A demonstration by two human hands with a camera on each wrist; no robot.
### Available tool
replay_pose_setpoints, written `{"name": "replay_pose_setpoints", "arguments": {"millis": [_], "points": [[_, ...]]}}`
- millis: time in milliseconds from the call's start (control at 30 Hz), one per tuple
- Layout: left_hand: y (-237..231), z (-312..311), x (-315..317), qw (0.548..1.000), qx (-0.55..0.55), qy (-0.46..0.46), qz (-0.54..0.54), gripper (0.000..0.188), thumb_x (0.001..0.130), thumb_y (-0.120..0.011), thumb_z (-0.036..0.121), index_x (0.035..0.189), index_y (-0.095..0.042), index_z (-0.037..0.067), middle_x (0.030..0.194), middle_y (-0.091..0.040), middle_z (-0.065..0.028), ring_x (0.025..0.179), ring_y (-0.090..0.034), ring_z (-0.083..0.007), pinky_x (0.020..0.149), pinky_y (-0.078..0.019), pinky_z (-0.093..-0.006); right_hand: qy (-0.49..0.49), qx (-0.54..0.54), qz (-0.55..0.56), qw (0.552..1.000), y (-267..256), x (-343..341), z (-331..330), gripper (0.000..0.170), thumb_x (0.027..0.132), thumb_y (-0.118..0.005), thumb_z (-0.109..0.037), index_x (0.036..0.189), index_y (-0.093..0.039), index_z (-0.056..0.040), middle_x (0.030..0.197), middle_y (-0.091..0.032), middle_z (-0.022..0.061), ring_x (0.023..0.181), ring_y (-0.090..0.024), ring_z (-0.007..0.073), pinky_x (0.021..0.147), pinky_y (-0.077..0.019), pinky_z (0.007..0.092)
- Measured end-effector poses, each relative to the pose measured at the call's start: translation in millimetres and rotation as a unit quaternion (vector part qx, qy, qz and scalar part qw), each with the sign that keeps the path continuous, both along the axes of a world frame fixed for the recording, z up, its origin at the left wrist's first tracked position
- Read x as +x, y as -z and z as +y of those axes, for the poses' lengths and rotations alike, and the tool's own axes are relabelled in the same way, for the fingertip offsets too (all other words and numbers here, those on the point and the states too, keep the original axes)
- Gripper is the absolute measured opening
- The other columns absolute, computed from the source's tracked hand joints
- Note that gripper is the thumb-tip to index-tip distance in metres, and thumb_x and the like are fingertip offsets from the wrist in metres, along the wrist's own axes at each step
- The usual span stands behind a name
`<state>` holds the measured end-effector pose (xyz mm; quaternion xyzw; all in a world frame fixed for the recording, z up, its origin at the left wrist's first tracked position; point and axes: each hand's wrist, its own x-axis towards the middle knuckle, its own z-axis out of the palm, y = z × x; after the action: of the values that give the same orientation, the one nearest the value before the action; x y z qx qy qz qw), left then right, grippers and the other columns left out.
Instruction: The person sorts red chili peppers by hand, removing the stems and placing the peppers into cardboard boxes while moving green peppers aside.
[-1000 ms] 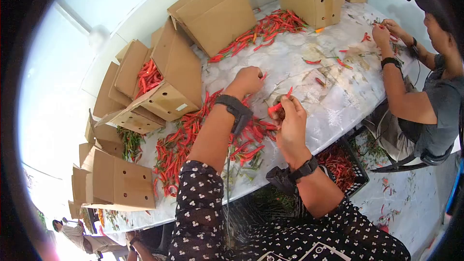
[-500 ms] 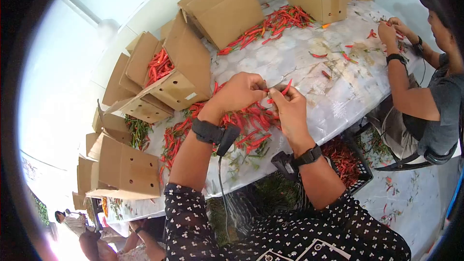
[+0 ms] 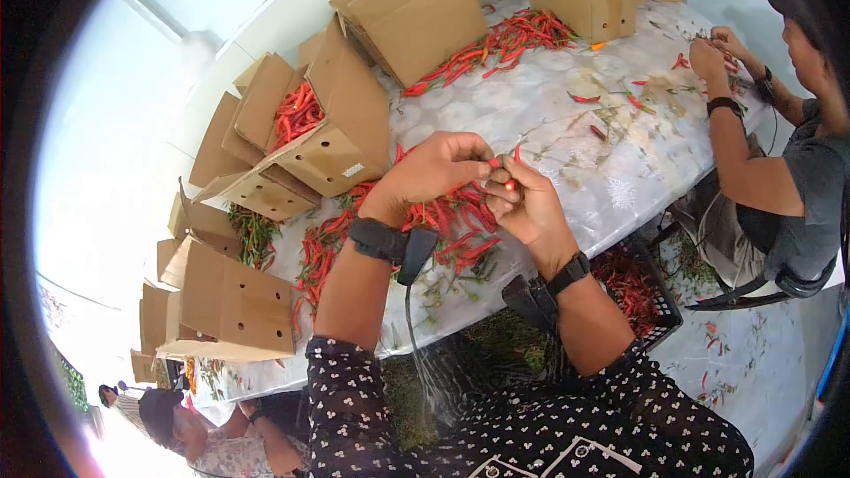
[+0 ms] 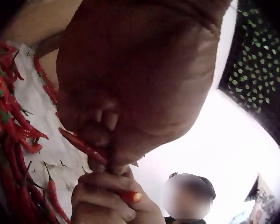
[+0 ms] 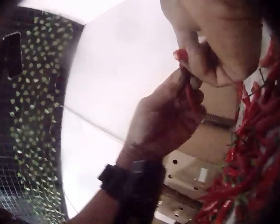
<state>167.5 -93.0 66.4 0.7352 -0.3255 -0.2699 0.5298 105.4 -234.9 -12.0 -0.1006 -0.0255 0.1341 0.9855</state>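
In the head view my left hand (image 3: 438, 168) meets my right hand (image 3: 531, 208) above the table, fingertips close together. My left fingers pinch a red chili (image 4: 84, 144), seen below the palm in the left wrist view. Curled right fingers grip red chili, with one tip (image 3: 518, 152) pointing up and a red end (image 4: 130, 197) showing between the knuckles. Whether these parts belong to one chili or two, I cannot tell. Under and left of the hands lies a pile of red chilies (image 3: 465, 226), some with green stems.
Cardboard boxes (image 3: 235, 310) line the table's far and left sides, two visibly holding red chilies (image 3: 298, 115). Another pile (image 3: 505, 44) lies farther back. A person (image 3: 766, 159) works at the right; another (image 3: 221, 443) is lower left. A black crate (image 3: 660, 323) stands below the table's edge.
My left hand has come back from farther out on the table to meet my right hand, whose fingers have curled in more. At lower left a person in a dark cap has come into view.
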Motion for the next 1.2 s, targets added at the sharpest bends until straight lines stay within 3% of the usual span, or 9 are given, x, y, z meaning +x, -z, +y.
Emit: {"name": "replay_pose_setpoints", "arguments": {"millis": [300, 400, 467, 667, 767, 900, 967, 1067, 1200], "points": [[10, -13, 22, 0.976, -0.140, -0.018, 0.164, 0.012, 0.082, -0.055, 0.008, 0.092, -0.056, 0.001, 0.073, -0.055, 0.0018, 0.060, -0.047, -0.0031, 0.053, -0.0379, -0.0170, -0.042, 0.184, -0.070, 0.980, -10, 1, -19, 0.018, 0.089, -0.049, -0.023, 0.079, -0.050, -0.0087, 0.058, -0.037, -0.0042, 0.046, -0.032, 0.0054, 0.043, -0.0284, 0.0194], [16, -13, 36, 0.983, -0.006, -0.153, 0.101, 0.014, 0.079, -0.059, 0.012, 0.086, -0.058, 0.000, 0.072, -0.057, 0.0006, 0.060, -0.049, -0.0054, 0.054, -0.0407, -0.0196, 0.119, 0.148, 0.056, 0.980, -3, 4, -23, 0.024, 0.091, -0.047, -0.028, 0.074, -0.046, -0.0118, 0.056, -0.034, -0.0040, 0.045, -0.030, 0.0068, 0.043, -0.0261, 0.0210], [15, -16, 36, 0.949, 0.228, -0.175, -0.129, 0.023, 0.076, -0.062, 0.021, 0.084, -0.060, -0.001, 0.072, -0.062, -0.0074, 0.063, -0.057, -0.0140, 0.058, -0.0466, -0.0281, 0.284, 0.069, 0.168, 0.942, -1, 5, -29, 0.027, 0.090, -0.047, -0.031, 0.070, -0.041, -0.0139, 0.055, -0.035, -0.0029, 0.045, -0.028, 0.0088, 0.043, -0.0230, 0.0235], [63, -19, 48, 0.793, 0.446, -0.131, -0.394, 0.027, 0.069, -0.063, 0.026, 0.074, -0.063, 0.000, 0.076, -0.061, -0.0207, 0.071, -0.060, -0.0338, 0.065, -0.0470, -0.0382, 0.220, -0.057, 0.187, 0.956, 5, 8, -20, 0.018, 0.088, -0.049, -0.026, 0.077, -0.045, -0.0114, 0.061, -0.046, 0.0009, 0.048, -0.041, 0.0122, 0.044, -0.0334, 0.0257], [62, -23, 41, 0.789, 0.452, -0.110, -0.402, 0.028, 0.071, -0.061, 0.028, 0.075, -0.062, 0.000, 0.078, -0.060, -0.0225, 0.073, -0.057, -0.0390, 0.065, -0.0457, -0.0420, 0.195, -0.110, 0.171, 0.960, 10, 11, -16, 0.015, 0.087, -0.049, -0.023, 0.082, -0.047, -0.0098, 0.064, -0.048, 0.0015, 0.050, -0.046, 0.0135, 0.044, -0.0369, 0.0264], [45, -22, 37, 0.833, 0.376, -0.109, -0.392, 0.026, 0.073, -0.063, 0.026, 0.075, -0.062, 0.000, 0.071, -0.062, -0.0148, 0.065, -0.060, -0.0294, 0.059, -0.0455, -0.0373, 0.214, -0.118, 0.156, 0.957, 8, 10, -13, 0.013, 0.087, -0.049, -0.021, 0.082, -0.048, -0.0094, 0.064, -0.048, 0.0016, 0.050, -0.046, 0.0133, 0.044, -0.0363, 0.0268], [37, -16, 40, 0.949, 0.191, -0.175, -0.179, 0.018, 0.070, -0.063, 0.018, 0.071, -0.058, 0.001, 0.062, -0.056, -0.0056, 0.059, -0.052, -0.0134, 0.054, -0.0417, -0.0308, 0.203, -0.115, 0.156, 0.960, 8, 9, -12, 0.013, 0.088, -0.048, -0.021, 0.080, -0.048, -0.0102, 0.065, -0.048, 0.0005, 0.054, -0.043, 0.0119, 0.049, -0.0350, 0.0252], [18, -13, 34, 0.976, 0.126, -0.171, -0.046, 0.016, 0.072, -0.063, 0.018, 0.072, -0.058, 0.003, 0.063, -0.051, 0.0025, 0.061, -0.044, -0.0057, 0.053, -0.0379, -0.0240, 0.193, -0.106, 0.168, 0.961, 8, 9, -9, 0.013, 0.088, -0.048, -0.021, 0.080, -0.048, -0.0105, 0.065, -0.049, -0.0001, 0.054, -0.043, 0.0117, 0.048, -0.0344, 0.0246], [4, -15, 21, 0.977, 0.118, -0.144, -0.104, 0.012, 0.077, -0.061, 0.016, 0.084, -0.061, 0.006, 0.069, -0.054, 0.0059, 0.058, -0.042, -0.0013, 0.051, -0.0340, -0.0183, 0.186, -0.098, 0.171, 0.963, 8, 9, -5, 0.013, 0.088, -0.047, -0.021, 0.080, -0.048, -0.0105, 0.064, -0.048, -0.0007, 0.053, -0.042, 0.0110, 0.047, -0.0333, 0.0239]]}}
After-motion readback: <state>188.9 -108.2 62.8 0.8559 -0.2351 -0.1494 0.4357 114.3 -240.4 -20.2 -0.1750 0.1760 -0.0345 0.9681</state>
